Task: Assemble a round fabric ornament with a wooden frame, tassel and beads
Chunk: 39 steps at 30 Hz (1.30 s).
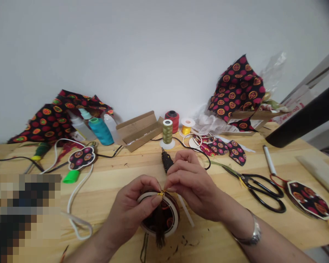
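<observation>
Tabletop [222,233]: left hand [131,208], right hand [192,186] pinch yellow thread [161,193] atop ornament [168,219].

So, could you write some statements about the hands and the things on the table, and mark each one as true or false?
1. The left hand holds the disc, and the right hand pinches the yellow thread at its rim. True.
2. The scissors lie left of both hands. False: they lie to the right.
3. The green spool stands upright behind the hands. True.
4. The red spool is inside the box. False: it stands on the table beside the box.
5. The right wrist bears a bracelet. True.
</observation>
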Each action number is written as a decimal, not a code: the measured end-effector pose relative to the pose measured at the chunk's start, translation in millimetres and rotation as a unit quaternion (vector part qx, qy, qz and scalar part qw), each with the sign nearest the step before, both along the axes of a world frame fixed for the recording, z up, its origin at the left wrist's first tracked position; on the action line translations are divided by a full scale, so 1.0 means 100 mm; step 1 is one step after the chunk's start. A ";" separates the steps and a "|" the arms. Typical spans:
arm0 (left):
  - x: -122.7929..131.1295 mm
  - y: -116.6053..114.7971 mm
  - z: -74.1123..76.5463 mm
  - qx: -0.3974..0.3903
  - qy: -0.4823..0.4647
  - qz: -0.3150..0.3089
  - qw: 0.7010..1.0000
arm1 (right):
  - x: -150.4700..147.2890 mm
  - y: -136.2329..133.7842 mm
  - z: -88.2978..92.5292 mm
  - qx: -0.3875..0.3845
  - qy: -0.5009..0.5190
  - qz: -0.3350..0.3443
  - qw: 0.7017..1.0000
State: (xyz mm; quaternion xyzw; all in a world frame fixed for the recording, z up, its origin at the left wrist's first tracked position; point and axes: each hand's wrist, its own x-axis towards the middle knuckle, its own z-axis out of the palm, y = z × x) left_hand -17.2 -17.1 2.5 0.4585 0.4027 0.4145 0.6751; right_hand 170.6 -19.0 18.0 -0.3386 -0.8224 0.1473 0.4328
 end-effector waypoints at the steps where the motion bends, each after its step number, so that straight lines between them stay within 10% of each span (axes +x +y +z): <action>1: 0.00 0.00 0.00 0.005 0.007 0.002 1.000 | 0.00 0.00 0.01 -0.001 -0.004 0.001 1.000; 39: -0.01 -0.03 -0.01 0.101 0.069 0.003 0.992 | 0.00 0.01 0.05 -0.131 0.136 0.018 0.982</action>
